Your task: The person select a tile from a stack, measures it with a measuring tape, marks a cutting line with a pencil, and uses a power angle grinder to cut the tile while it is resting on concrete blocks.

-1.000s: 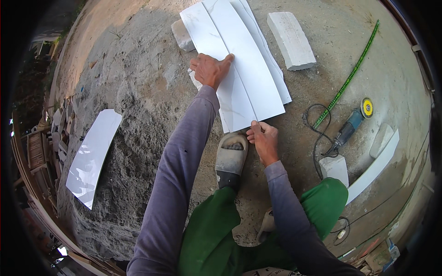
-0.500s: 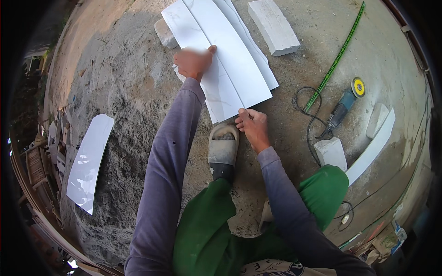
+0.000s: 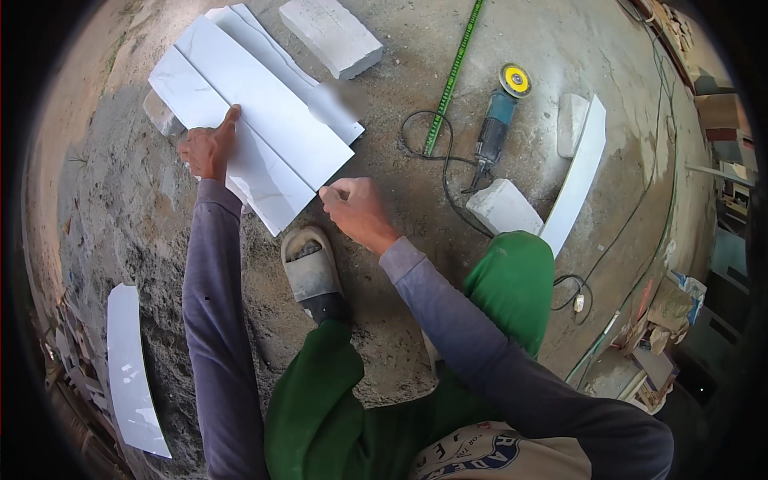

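Observation:
A white marble-look tile (image 3: 264, 112) lies tilted away from me, with a thin dark straight line running its length. My left hand (image 3: 210, 152) is closed at its left edge, thumb stretched over the top face and fingers curled by the rim. At the near end of the line, the fingertips of my right hand (image 3: 358, 212) are pinched together by the tile's edge; what they hold, if anything, is too small to make out. More white tile (image 3: 258, 50) shows underneath, and a pale block (image 3: 162, 114) sits by the left edge.
An angle grinder (image 3: 496, 124) with a yellow disc lies right, its cord looped beside a green straight bar (image 3: 454, 76). Pale blocks (image 3: 332, 36) and a white tile strip (image 3: 574, 180) lie around. Another tile piece (image 3: 134, 372) rests at left. My slippered foot (image 3: 310, 268) is near the tile.
The whole view has turned, so the tile, blocks and grinder appear farther left. My left hand stays at the tile's edge, and my right fingers remain pinched near the line's end.

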A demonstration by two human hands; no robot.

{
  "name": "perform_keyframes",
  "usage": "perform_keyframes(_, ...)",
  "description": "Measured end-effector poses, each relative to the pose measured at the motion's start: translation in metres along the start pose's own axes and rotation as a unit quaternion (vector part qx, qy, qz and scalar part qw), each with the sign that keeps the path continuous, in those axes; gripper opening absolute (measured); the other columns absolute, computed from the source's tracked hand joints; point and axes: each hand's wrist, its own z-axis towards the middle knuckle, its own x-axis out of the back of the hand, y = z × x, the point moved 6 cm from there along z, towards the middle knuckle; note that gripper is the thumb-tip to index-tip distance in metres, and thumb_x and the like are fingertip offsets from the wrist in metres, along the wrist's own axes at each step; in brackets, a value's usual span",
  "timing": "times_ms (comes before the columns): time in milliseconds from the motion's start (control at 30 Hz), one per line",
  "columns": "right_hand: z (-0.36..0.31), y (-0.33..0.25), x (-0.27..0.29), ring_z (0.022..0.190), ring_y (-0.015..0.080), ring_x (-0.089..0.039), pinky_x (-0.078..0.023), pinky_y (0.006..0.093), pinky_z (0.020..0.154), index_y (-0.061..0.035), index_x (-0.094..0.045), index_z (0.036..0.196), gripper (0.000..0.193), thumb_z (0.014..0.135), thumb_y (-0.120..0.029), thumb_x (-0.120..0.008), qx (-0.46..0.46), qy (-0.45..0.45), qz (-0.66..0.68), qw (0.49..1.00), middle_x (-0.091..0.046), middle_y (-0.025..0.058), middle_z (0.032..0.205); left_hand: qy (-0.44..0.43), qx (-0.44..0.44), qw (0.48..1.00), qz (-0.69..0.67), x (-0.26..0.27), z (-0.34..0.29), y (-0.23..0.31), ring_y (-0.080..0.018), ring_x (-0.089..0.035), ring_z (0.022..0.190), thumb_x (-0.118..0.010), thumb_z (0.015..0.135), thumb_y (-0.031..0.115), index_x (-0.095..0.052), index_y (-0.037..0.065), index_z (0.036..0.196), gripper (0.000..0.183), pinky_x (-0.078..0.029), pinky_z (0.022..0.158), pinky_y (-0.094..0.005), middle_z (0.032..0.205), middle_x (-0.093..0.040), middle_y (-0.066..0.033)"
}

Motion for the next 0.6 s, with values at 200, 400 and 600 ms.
perform_keyframes(200,0.063,-0.063,0.140,0.070,0.0132,-0.066,-0.053,0.0291,0.063,0.0049,-0.075,0.104,0.033,0.099,-0.027,-0.071,0.007,0.081,0.019,0.997,-0.073,0.0080,0.087,0.073,-0.029,0.997,-0.013,-0.004,0.008,-0.002,-0.0535,-0.043,0.141,-0.079,0.073,0.082,-0.055,-0.022,0.137,0.125,-0.040,0.117,-0.0575,0.147,-0.043,-0.0423)
perform_keyframes(400,0.172,0.002,0.277,0.076,0.0253,-0.077,-0.063,0.0360,0.070,0.0083,-0.075,0.100,0.035,0.088,-0.024,-0.073,-0.077,0.208,-0.286,0.932,-0.077,0.0164,0.088,0.022,-0.021,0.999,-0.032,-0.028,0.000,0.024,-0.0523,-0.041,0.140,-0.080,0.072,0.084,-0.048,-0.020,0.142,0.129,-0.045,0.113,-0.0561,0.144,-0.042,-0.0376)
perform_keyframes(600,0.207,0.051,0.251,0.069,0.0220,-0.072,-0.060,0.0333,0.055,0.0090,-0.072,0.105,0.029,0.089,-0.015,-0.078,-0.164,0.179,-0.049,0.969,-0.074,0.0162,0.089,0.017,0.002,1.000,-0.017,-0.013,0.008,0.003,-0.0501,-0.040,0.141,-0.082,0.072,0.081,-0.050,-0.015,0.143,0.124,-0.043,0.113,-0.0570,0.147,-0.040,-0.0353)
